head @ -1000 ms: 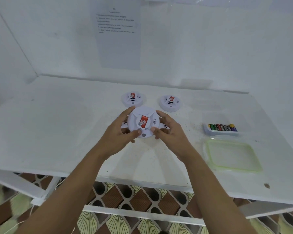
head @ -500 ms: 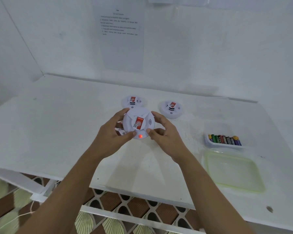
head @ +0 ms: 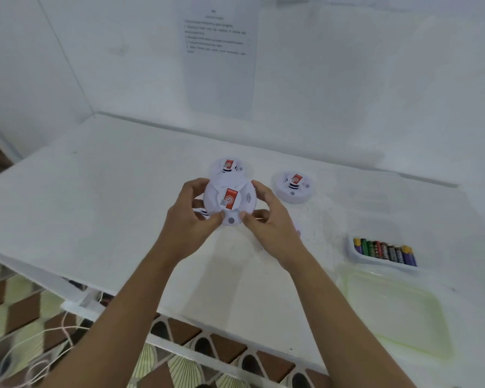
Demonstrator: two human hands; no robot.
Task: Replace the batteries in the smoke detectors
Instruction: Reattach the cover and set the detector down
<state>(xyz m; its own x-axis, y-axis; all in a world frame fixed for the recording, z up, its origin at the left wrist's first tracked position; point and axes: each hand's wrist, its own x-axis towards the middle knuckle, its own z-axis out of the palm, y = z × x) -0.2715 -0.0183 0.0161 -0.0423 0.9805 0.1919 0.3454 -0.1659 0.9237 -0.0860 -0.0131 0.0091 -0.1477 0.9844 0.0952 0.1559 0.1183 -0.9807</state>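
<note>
Smoke detector (head: 229, 201), white and round with a red label on its face, is held clear of the white table (head: 95, 205), between both hands. Its left rim is grasped by the curled fingers and thumb of the left hand (head: 189, 217), its right rim by those of the right hand (head: 272, 222). Both thumbs are set beside the grey button at its near edge. A second detector (head: 226, 167) is laid just behind it, and a third detector (head: 293, 186) to the right. Batteries (head: 384, 250) are kept in a tray (head: 375, 261) well to the right, with a translucent lid (head: 395, 312) just in front of it.
</note>
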